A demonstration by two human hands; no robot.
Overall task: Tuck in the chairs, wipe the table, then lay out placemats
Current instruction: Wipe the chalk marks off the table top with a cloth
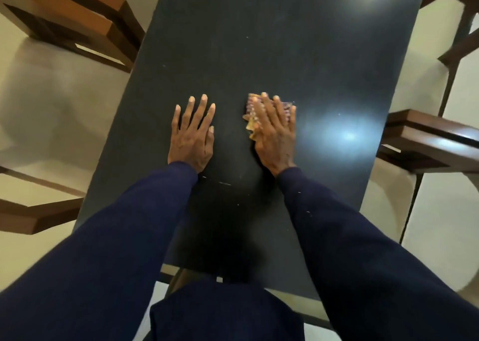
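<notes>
A long black table (259, 42) runs away from me. My left hand (193, 134) lies flat on it with fingers straight and spread. To its right, my right hand (274, 131) presses flat on a small yellowish and purple cloth (251, 112), which sticks out at the fingertips and on the left side. The right hand is blurred. Brown wooden chairs stand along both long sides: one at far left (77, 22), one at near left (33, 213), one at right (430, 141), one at far right (464, 37).
A bright light reflection (347, 134) shines on the table to the right of my right hand. Small white specks (225, 183) dot the surface near my wrists. Pale floor (51, 107) shows around the table.
</notes>
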